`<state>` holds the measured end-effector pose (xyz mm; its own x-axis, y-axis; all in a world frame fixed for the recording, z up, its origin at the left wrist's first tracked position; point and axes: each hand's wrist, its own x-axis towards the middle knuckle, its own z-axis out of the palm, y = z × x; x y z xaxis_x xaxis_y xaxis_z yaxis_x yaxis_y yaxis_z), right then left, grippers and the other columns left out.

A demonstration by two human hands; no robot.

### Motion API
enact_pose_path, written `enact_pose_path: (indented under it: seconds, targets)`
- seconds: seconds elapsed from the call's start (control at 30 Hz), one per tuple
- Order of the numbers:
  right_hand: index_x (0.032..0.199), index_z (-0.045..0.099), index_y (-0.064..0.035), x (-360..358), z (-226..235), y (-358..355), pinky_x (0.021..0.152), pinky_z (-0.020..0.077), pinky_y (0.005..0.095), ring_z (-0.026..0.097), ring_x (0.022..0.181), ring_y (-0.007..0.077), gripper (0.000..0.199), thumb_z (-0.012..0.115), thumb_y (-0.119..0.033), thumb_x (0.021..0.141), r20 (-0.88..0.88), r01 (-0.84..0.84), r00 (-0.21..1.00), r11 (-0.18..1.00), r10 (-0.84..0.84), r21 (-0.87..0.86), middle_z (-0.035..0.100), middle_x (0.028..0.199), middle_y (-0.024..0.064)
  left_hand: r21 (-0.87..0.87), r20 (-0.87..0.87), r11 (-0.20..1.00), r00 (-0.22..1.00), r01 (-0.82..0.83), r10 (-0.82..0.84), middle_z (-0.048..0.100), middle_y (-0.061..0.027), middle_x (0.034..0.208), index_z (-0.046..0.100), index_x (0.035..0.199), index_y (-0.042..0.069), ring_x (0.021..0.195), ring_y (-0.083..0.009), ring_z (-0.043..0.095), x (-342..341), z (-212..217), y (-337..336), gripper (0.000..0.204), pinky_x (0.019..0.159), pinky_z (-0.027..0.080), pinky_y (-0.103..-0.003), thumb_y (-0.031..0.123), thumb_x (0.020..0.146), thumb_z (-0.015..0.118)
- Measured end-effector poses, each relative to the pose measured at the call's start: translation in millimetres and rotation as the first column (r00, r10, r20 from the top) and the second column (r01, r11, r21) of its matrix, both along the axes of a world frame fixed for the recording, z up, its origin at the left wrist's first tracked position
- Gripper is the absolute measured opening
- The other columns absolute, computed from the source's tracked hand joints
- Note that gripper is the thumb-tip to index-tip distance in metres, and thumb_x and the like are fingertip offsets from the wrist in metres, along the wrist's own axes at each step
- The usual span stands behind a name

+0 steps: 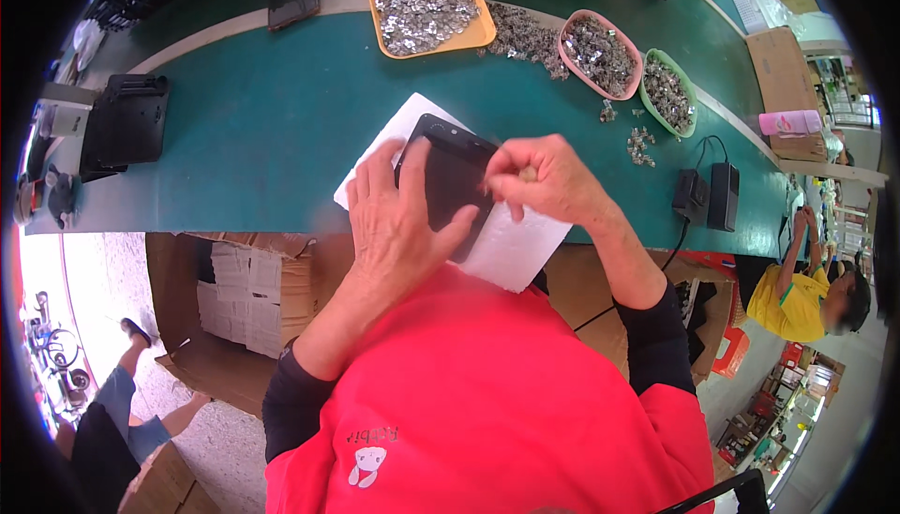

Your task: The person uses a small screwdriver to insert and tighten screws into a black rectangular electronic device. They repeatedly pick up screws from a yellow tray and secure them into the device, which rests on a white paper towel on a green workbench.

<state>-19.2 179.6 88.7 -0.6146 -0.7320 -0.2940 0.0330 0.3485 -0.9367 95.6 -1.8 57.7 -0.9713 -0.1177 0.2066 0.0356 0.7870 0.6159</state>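
A flat black rectangular panel [452, 169] lies on a white foam sheet [514, 249] at the near edge of the green table [262, 129]. My left hand [394, 219] rests on the panel's left side, fingers spread and thumb across its lower edge. My right hand [544, 176] hovers over the panel's right edge with fingertips pinched together on something small that I cannot make out.
At the far side stand an orange tray [481, 34], a pink tray [566, 52] and a green tray [692, 106], all with small silvery parts; more lie loose [525, 37]. Black adapters [708, 197] sit right, black devices [127, 122] left. Cardboard boxes [248, 289] are below; another person [797, 294] sits right.
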Motion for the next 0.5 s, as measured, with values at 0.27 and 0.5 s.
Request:
enact_pose_path:
  seconds: [0.27, 0.5]
  targets:
    - [0.086, 0.062, 0.0018, -28.7, -0.4, 0.3, 0.050, 0.0442, 0.0218, 0.056, 0.053, 0.0058, 0.006, 0.060, -0.004, 0.087, -0.233, 0.010, 0.972, 0.990, 0.022, 0.138, 0.062, 0.072, 0.0030, -0.199, 0.060, 0.980, 0.998, -0.023, 0.035, 0.034, -0.0308, 0.139, 0.032, 0.136, -0.013, 0.131, -0.0447, 0.032, 0.2, -18.1, 14.8, 0.106, 0.106, 0.025, -0.052, 0.039, 0.057, 0.082]
    - [0.085, 0.058, 0.0022, -44.2, -4.1, -16.9, 0.060, 0.0463, 0.0295, 0.060, 0.068, 0.0208, 0.005, 0.062, 0.000, 0.083, -0.664, -0.222, 0.689, 0.956, 0.291, 0.190, 0.056, 0.081, 0.0096, -0.214, 0.101, 0.931, 0.955, 0.296, -0.280, 0.036, -0.0355, 0.137, 0.036, 0.131, -0.018, 0.129, -0.0439, 0.037, -15.6, -1.6, -30.0, 0.102, 0.107, 0.032, -0.047, 0.033, 0.054, 0.079]
